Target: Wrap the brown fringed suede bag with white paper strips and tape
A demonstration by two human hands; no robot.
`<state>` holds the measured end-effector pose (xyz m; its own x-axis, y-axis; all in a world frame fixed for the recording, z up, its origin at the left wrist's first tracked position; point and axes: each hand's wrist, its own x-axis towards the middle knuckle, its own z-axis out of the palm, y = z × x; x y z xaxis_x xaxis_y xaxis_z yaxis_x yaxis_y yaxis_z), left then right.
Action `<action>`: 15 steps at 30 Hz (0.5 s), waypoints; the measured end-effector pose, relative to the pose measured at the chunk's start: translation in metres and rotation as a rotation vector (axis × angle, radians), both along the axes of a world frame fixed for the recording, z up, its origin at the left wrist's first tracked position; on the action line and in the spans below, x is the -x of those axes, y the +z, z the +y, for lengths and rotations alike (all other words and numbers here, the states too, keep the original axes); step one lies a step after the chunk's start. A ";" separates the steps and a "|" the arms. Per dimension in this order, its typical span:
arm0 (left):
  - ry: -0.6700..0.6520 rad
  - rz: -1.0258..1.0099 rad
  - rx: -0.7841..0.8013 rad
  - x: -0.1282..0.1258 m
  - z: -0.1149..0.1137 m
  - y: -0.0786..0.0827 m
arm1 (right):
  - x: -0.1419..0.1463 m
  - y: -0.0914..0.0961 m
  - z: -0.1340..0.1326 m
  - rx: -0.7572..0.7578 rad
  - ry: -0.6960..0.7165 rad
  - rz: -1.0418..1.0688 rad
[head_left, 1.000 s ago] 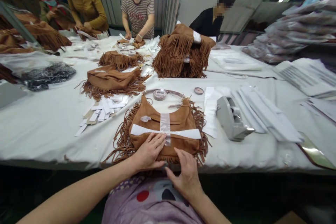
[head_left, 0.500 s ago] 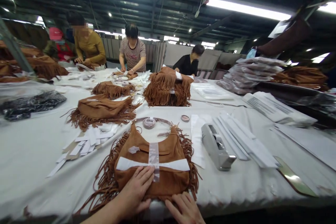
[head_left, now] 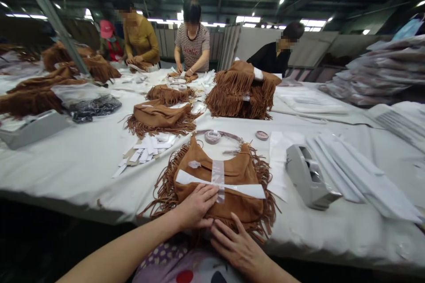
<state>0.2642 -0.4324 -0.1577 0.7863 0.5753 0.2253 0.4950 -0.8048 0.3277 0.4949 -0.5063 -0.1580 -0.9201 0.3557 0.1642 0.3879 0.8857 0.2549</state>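
A brown fringed suede handbag (head_left: 232,210) lies flat on the white-covered table in front of me, its strap curving away at the top. Across its front runs a white paper strip (head_left: 250,190), crossed by an upright band of clear tape (head_left: 218,170). My left hand (head_left: 199,203) rests on the bag's lower left front, fingers stretched out over the strip's edge and the tape. At the bag's bottom edge is my right hand (head_left: 237,241), its fingers spread and touching the lower rim. Neither hand grips anything.
A grey tape dispenser (head_left: 310,177) stands right of the bag, beside long white paper strips (head_left: 352,168). Small paper pieces (head_left: 146,152) lie to the left. Further back are another fringed bag (head_left: 161,115) and a stack of bags (head_left: 241,93). Several co-workers stand across the table.
The view has turned left and tilted down, so the scene sits further right and higher. My left hand stays on the bag; my right hand's fingers have spread along its bottom edge.
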 end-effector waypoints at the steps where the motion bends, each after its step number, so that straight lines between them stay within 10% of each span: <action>1: -0.004 -0.004 -0.002 0.000 0.001 0.000 | -0.003 -0.002 0.003 -0.036 0.030 -0.017; 15: 0.005 -0.024 -0.031 -0.002 0.003 -0.001 | 0.024 0.006 0.008 -0.005 -0.110 0.557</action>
